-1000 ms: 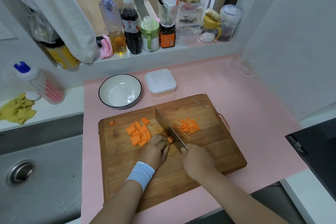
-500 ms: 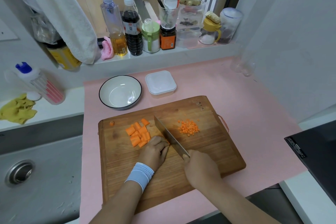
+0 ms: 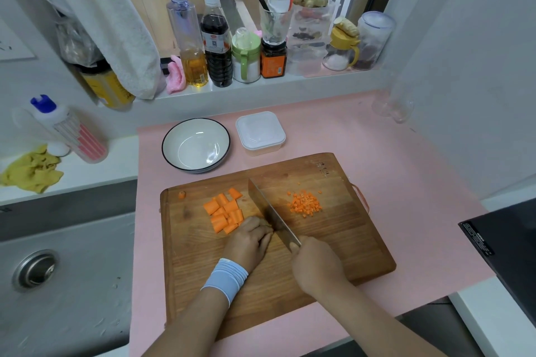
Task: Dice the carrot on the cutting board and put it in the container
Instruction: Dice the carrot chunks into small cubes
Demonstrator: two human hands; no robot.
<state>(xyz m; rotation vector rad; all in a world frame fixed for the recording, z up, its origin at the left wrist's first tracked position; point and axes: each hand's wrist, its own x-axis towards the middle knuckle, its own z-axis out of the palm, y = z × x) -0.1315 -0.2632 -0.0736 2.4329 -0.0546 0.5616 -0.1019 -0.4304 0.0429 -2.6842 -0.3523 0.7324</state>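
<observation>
Carrot chunks [image 3: 224,213] lay centre-left on the cutting board [image 3: 333,240], touching my left hand [image 3: 249,240], its grip curled, apparently pinning one I couldn't see. The knife [image 3: 267,211] ran diagonally against those knuckles; my right hand [image 3: 316,264], lower right of centre, gripped its handle.

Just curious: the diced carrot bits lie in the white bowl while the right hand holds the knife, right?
No: the head view shows the diced carrot bits on the wooden cutting board, not in the white round bowl. The right hand holds the steel knife.

Head camera looks steeply down, close over the cutting board [image 3: 348,240]
</observation>
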